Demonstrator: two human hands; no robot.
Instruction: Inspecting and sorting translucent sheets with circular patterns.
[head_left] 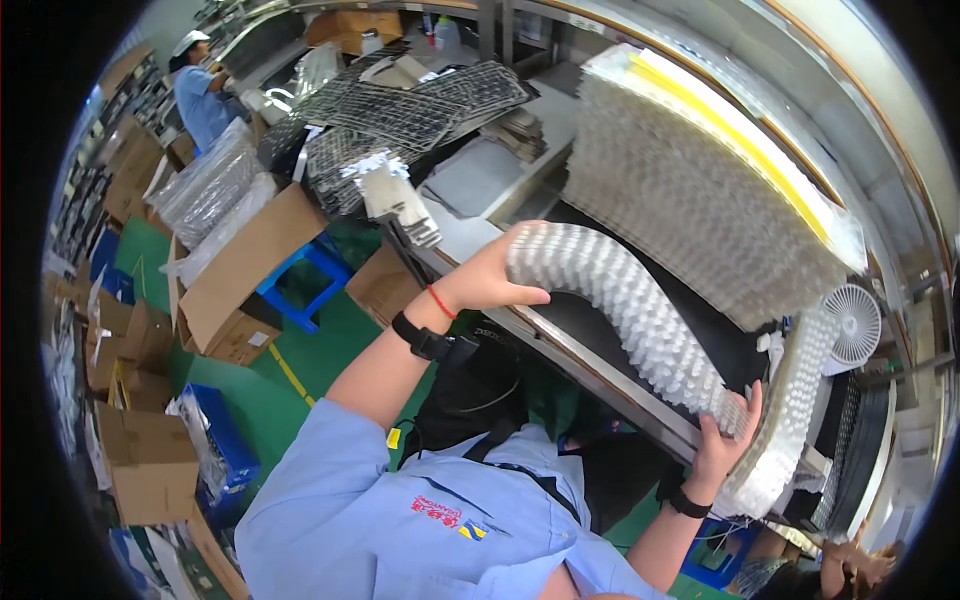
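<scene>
A long bowed stack of nested, bumpy, translucent-white plastic trays [622,290] spans the space between my two hands, above the dark bench top [690,318]. Around its left end my left hand [498,272] is closed, thumb along the near side. My right hand [722,448] grips the lower right end with the fingers on the far side. The middle of the stack arches up and away from me. Just right of my right hand stands another row of similar white trays [785,425]. A tall block of such trays [690,190] fills the back of the bench.
A white fan [853,325] sits at the right. Black grid-like trays [420,112] and grey pieces [400,205] lie on the bench at left. Cardboard boxes [150,462], a blue stool [308,285] and a blue crate [222,430] occupy the floor. Another person [198,100] is at far left; someone's hand [862,562] shows lower right.
</scene>
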